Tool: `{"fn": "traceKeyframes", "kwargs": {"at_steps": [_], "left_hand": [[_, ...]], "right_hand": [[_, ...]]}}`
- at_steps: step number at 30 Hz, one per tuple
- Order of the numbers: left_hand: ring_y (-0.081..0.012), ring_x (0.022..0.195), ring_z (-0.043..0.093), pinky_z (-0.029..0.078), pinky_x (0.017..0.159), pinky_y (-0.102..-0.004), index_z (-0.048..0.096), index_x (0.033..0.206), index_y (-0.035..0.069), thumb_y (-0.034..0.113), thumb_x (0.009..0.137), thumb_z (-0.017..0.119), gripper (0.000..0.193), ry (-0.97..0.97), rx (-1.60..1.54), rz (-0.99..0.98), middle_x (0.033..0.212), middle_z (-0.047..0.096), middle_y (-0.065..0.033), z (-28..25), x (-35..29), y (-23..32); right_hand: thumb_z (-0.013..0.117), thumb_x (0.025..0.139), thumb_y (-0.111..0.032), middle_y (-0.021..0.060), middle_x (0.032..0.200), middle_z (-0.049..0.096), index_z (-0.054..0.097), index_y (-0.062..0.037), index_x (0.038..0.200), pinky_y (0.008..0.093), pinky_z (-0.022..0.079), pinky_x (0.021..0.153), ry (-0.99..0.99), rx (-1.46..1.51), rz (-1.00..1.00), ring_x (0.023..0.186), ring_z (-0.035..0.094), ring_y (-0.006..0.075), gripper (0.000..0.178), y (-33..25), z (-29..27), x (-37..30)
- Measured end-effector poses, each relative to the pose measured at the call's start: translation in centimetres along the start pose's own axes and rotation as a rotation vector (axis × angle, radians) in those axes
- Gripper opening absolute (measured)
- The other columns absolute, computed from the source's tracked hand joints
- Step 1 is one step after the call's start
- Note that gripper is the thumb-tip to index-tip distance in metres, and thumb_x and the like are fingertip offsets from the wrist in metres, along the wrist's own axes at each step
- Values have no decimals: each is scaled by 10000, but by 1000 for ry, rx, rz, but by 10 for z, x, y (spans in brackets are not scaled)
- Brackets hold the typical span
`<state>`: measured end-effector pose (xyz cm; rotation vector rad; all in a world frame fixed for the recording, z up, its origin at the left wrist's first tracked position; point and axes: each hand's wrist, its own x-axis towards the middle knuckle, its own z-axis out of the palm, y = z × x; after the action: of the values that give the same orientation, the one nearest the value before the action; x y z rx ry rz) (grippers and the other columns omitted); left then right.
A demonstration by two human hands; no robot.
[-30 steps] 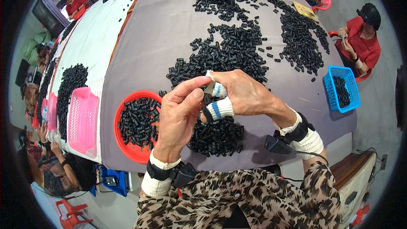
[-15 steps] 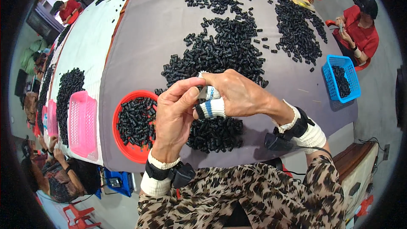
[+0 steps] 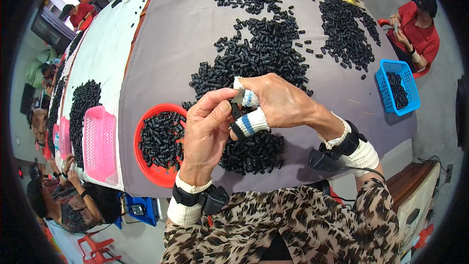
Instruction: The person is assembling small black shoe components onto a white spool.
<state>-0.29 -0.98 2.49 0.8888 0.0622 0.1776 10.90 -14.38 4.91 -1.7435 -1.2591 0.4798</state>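
My left hand (image 3: 204, 134) is closed in a pinch, thumb and forefinger gripping a small black plastic piece (image 3: 235, 111) that is partly hidden by the fingers. My right hand (image 3: 288, 100) wears white knitted finger sleeves, one with a blue stripe, and closes round a small grey metal blade (image 3: 239, 97). The blade meets the black piece between the two hands; its handle end is hidden. Beneath my hands lies a small pile of black pieces (image 3: 256, 154). To the left, a round red tray (image 3: 138, 149) holds more of them.
Beyond my hands spreads a large heap of black pieces (image 3: 264, 54) on the grey cloth (image 3: 161, 58). A pink basket (image 3: 100, 151) stands left, a blue basket (image 3: 415, 100) right. A co-worker in red (image 3: 422, 39) sits at the far right; others work along the left.
The blade has tilted and shows more plainly between my fingers. My hands stay close together, with the right fingers slightly shifted. The whole view has moved a little.
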Motion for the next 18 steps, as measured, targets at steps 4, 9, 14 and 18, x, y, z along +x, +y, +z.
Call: {"fn": "traceKeyframes", "kwargs": {"at_steps": [4,9,14,18], "left_hand": [[-108,812,578,474,726,-235,566,1061,-18,78,855,569,227,18,20,5,951,608,-67,0,1,-1],[-98,798,573,471,714,-221,569,1057,-20,73,850,574,227,20,36,-5,943,609,-63,-4,1,0],[-93,803,572,470,715,-217,570,1056,-20,69,851,571,223,40,48,-6,945,610,-60,1,1,0],[-94,805,572,469,718,-218,572,1054,-19,67,855,566,217,34,47,3,946,611,-61,0,1,-1]], "right_hand": [[728,633,-386,161,622,560,496,24,710,378,429,546,-3,-7,-1,583,577,295,478,2,1,1],[778,616,-301,93,676,580,560,-8,854,314,432,556,-51,-57,42,594,543,177,436,-1,0,1],[777,617,-316,90,662,574,557,-5,844,319,425,539,-25,-46,6,579,537,178,444,5,2,0],[719,643,-429,178,647,576,506,28,712,395,438,563,1,-29,8,615,592,328,509,0,1,-1]]}}
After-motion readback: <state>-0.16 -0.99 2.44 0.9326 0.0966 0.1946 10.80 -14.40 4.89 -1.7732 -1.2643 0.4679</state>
